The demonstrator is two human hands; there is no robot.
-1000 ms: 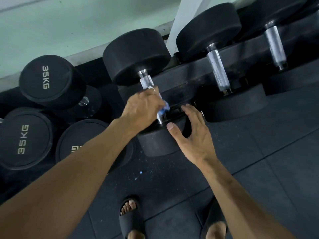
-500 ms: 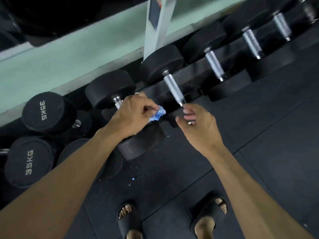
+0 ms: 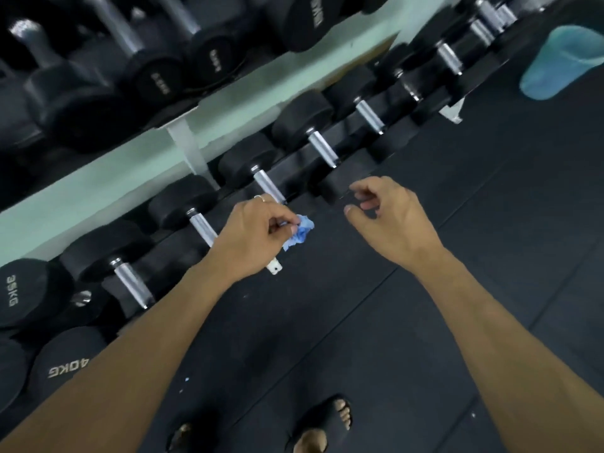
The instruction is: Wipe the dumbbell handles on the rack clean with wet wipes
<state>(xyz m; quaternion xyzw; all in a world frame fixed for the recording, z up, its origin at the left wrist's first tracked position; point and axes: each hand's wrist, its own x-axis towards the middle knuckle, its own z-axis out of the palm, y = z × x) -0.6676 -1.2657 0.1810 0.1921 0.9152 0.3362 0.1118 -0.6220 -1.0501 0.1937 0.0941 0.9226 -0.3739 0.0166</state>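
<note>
- In front of the lower tier of the dumbbell rack point(image 3: 295, 165), the person's left hand point(image 3: 255, 235) is pinching a crumpled blue wet wipe point(image 3: 299, 235) between thumb and fingertips; the wipe is sticking out to the right of the knuckles, hanging free above the dark rubber floor point(image 3: 457, 273) and touching no dumbbell.
- The hand is wearing a ring point(image 3: 259, 197) on one finger; it is hovering just in front of a metal dumbbell handle point(image 3: 269, 186), whose near end is disappearing behind the fingers — whether skin and metal are touching cannot be told.
- The right hand point(image 3: 389, 217) is hanging beside it, near but apart; its fingers are loosely curled with the thumb pointing towards the wipe, and it is holding nothing.
- More handles are lying in a slanting row along the rack: one to the left point(image 3: 203, 227), one further left point(image 3: 132, 286), one to the right point(image 3: 322, 148) and another beyond point(image 3: 369, 116); black round heads are capping each of them.
- A white rack foot point(image 3: 274, 265) is showing just below the left wrist.
- Large black dumbbells marked 35KG point(image 3: 19, 291) and 40KG point(image 3: 67, 364) are sitting at the lower left; an upper shelf of heavier dumbbells point(image 3: 140, 70) is running across the top — blurred.
- A light blue bucket point(image 3: 562, 63) is standing on the floor at the upper right, well apart from the hands.
- Two feet in black sandals point(image 3: 322, 420) are standing at the bottom edge.
</note>
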